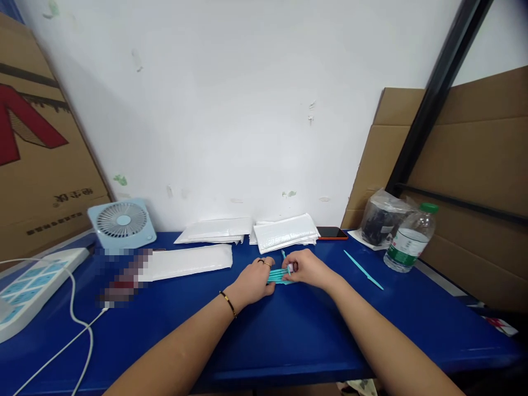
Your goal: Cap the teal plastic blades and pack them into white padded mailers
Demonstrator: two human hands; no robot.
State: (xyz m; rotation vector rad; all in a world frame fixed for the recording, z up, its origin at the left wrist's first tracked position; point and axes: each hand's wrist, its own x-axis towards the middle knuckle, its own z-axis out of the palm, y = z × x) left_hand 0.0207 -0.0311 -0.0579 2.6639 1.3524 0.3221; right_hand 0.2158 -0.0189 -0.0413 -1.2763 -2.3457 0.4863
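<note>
A bundle of several slim turquoise eyebrow razors [277,276] lies side by side just above the table, between my two hands. My left hand [252,281] is closed around the bundle's left end, thumb below and fingers above. At its right end, my right hand [307,269] pinches a turquoise stick [284,254] whose tip pokes up past the fingers. Between those fingers shows a small whitish piece [291,268], too small to make out. Apart from the bundle, a single turquoise razor [363,270] rests on the blue table [317,341] to the right of my right hand.
White padded mailers [284,234] lie along the wall, with another long white packet [190,261] nearer left. A phone [332,233], a water bottle [408,242] and a bagged dark object [377,223] stand right. A fan [122,223], power strip [37,286] and cables occupy the left.
</note>
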